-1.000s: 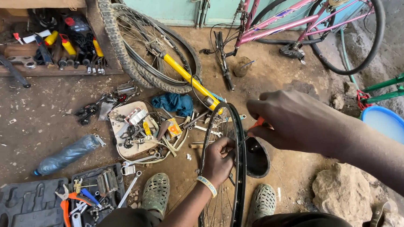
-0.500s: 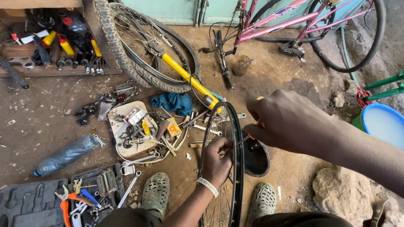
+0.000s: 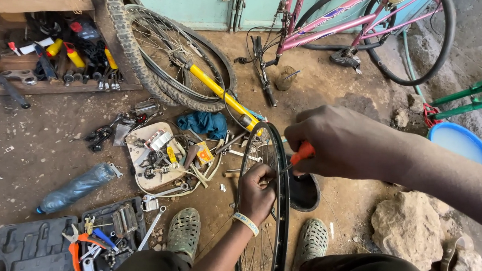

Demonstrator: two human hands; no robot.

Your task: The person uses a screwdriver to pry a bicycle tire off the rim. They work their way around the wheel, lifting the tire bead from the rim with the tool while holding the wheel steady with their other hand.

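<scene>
Both hands are busy on the bare bike rim [image 3: 281, 210] that stands upright on the dirt floor [image 3: 22, 150] between the person's 2 green clogs [image 3: 184, 231]. Left hand [image 3: 257, 191] is closed around the rim's near edge, wrist wearing a pale band, holding the wheel steady. Right hand [image 3: 341, 143] is closed on a screwdriver with an orange handle [image 3: 303, 153], its dark shaft angled down-left toward the rim right by the left hand's fingers; can't tell exactly where the tip lands.

Just behind the rim on the right there's a black round bowl-ish thing [image 3: 304, 192] on the ground. To the left sits a shallow pale tray [image 3: 138, 171] heaped with small parts and tools, with loose spanners scattered around it, and a crumpled blue rag [image 3: 202, 123] just above that. A yellow pump [image 3: 218, 92] lies diagonally across a spoked wheel with a knobby tyre [image 3: 146, 51] leaning by the wooden shelf [image 3: 32, 86] full of tools.

Lower left: a grey plastic bottle [image 3: 76, 187] lying on its side and an open dark tool case [image 3: 39, 246] with pliers on it. Top right has a pink bicycle frame [image 3: 337, 27], a blue basin [image 3: 463, 144] near the right arm, and a couple of pale rocks [image 3: 408, 229] by the right foot.
</scene>
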